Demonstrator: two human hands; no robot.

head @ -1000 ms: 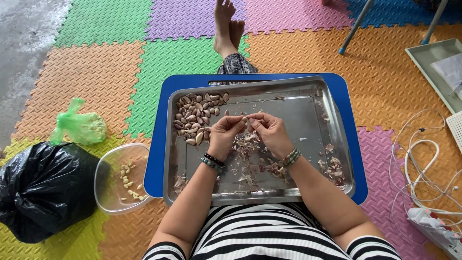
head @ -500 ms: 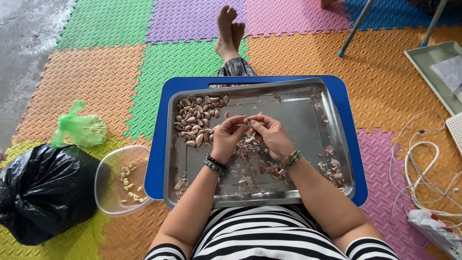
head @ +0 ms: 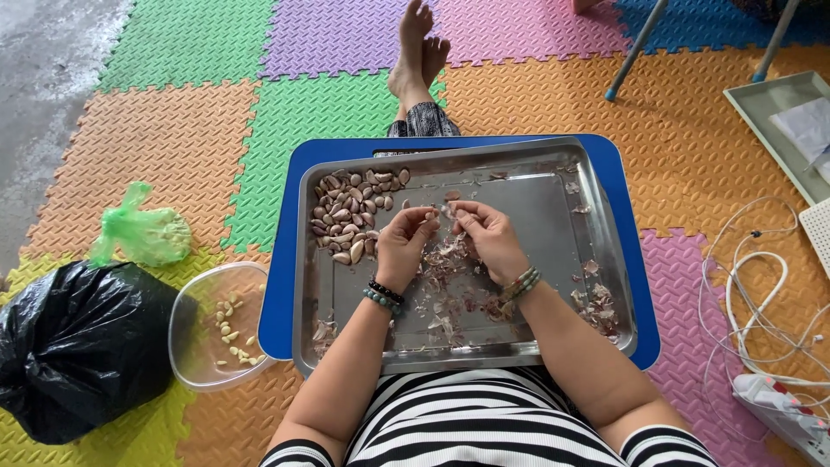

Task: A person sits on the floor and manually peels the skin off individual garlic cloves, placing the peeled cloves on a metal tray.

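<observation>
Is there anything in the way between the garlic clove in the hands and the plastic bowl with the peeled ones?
Only the tray's raised left rim lies between the clove, pinched by both hands, and the bowl. Nothing else blocks it.

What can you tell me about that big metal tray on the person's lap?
The metal tray is a shiny, silver-coloured rectangle with a raised rim and rounded corners, lying flat on a slightly larger blue board across the person's lap. A pile of unpeeled garlic cloves fills its far left corner. Papery peels litter the middle and right side. The left hand and right hand meet above its centre, pinching a clove.
</observation>
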